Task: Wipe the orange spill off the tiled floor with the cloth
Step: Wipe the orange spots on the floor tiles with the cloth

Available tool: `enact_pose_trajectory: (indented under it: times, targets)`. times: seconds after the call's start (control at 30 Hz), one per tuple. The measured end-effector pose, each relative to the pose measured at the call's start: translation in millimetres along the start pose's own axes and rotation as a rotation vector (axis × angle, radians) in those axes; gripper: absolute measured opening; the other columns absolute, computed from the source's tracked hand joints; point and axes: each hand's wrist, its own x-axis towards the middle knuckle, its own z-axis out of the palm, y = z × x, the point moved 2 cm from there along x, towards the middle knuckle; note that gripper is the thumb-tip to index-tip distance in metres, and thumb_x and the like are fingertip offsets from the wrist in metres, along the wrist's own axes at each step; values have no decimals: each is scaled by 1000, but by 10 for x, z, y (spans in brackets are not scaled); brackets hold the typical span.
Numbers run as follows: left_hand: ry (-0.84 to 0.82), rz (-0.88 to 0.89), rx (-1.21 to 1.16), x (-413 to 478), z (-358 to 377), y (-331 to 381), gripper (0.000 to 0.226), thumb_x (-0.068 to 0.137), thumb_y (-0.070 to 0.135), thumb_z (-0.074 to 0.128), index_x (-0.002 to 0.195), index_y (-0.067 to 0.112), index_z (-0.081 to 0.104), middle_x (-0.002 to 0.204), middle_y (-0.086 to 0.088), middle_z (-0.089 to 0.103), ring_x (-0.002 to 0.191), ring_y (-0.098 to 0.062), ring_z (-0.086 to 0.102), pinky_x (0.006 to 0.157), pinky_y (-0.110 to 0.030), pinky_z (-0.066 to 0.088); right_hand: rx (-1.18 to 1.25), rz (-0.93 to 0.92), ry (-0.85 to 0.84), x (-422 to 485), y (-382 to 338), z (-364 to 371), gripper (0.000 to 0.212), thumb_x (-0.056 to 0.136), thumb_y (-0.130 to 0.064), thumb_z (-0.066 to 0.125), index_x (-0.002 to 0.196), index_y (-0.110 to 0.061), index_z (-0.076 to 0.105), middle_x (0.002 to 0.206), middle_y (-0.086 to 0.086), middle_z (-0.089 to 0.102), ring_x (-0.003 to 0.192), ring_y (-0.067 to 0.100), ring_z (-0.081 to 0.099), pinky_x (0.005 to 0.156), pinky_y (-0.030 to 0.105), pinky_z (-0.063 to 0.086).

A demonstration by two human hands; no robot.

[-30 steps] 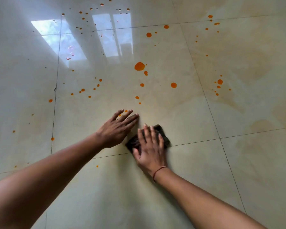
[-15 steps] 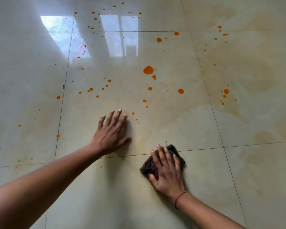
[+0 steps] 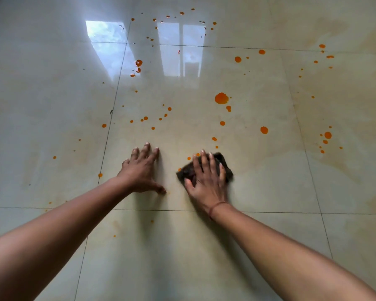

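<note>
Right hand [image 3: 206,183]: flat, fingers straight and slightly spread, palm down on the dark brown cloth [image 3: 223,160]. The hand presses the cloth against the tiled floor [image 3: 269,192]; no finger curls round it. The cloth is bunched and shows past the fingertips at 12 o'clock and past the thumb at 9 o'clock. A thin thread band [image 3: 217,205] circles the right wrist.

Left hand [image 3: 141,170]: flat on the floor at 9 o'clock from the cloth, close to it but apart. Its fingers are straight, its thumb is spread toward 4 o'clock, and it holds nothing.

Orange spill [image 3: 221,98]: scattered drops. The largest drop lies at 12 o'clock from the cloth, well apart. Small drops lie just beside the cloth at 10 o'clock. Further drops spread from 9 through 3 o'clock. A pale orange film covers the tiles at 3 o'clock.

A window reflection [image 3: 105,32] shows on the glossy tiles at 11 o'clock.
</note>
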Motion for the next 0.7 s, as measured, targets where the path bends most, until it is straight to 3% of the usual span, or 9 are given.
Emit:
enact_pose_trajectory:
  times: [0.2,0.27,0.4,0.5,0.57,0.63,0.7]
  targets:
    - [12,46,-13,-32,-17,-119,130,57,69,75,152,31,-6,160,3,-16,147,-26,-10,115,-57,15,-27,-184,-56,-781,283,-48,80,78,-54,44,149,-21,30,157,8,26,144,25,23,112,47,17]
    - [2,44,-25,-33,-20,-76,129,58,67,75,152,31,-6,160,3,-17,147,-26,-11,115,-58,13,-23,-168,-75,-398,203,-50,79,79,-56,41,149,-21,30,158,8,23,144,27,23,113,46,13]
    - [6,31,-65,-5,27,-95,129,59,65,77,152,31,-6,159,4,-19,147,-26,-14,115,-58,7,-24,-78,-101,548,-313,-2,78,83,-56,26,153,-25,13,162,4,3,148,23,0,115,46,-5]
    - [-13,44,-82,-14,32,-106,127,60,65,76,152,32,-6,159,4,-21,146,-26,-16,114,-58,4,-47,-192,-32,4,-113,14,76,83,-54,34,152,-23,24,160,5,16,148,23,11,115,46,6]
    - [-28,55,-110,-3,9,-116,122,64,65,73,152,31,-5,159,4,-20,146,-25,-16,114,-58,4,-60,-248,-82,-367,88,7,76,81,-53,40,149,-22,30,158,6,24,146,23,18,113,45,11]
    - [-24,59,-137,-2,-35,-126,109,73,65,65,153,30,-1,160,4,-17,147,-25,-13,114,-58,6,-62,-249,-110,-102,33,-23,77,80,-55,37,149,-23,31,158,6,23,146,24,19,113,43,8]
    - [-6,60,-131,-8,-29,-148,94,83,60,57,153,29,3,160,3,-13,147,-24,-10,114,-57,9,-49,-167,-87,373,-213,-16,79,79,-57,26,151,-25,23,161,4,13,148,24,10,115,43,-1]
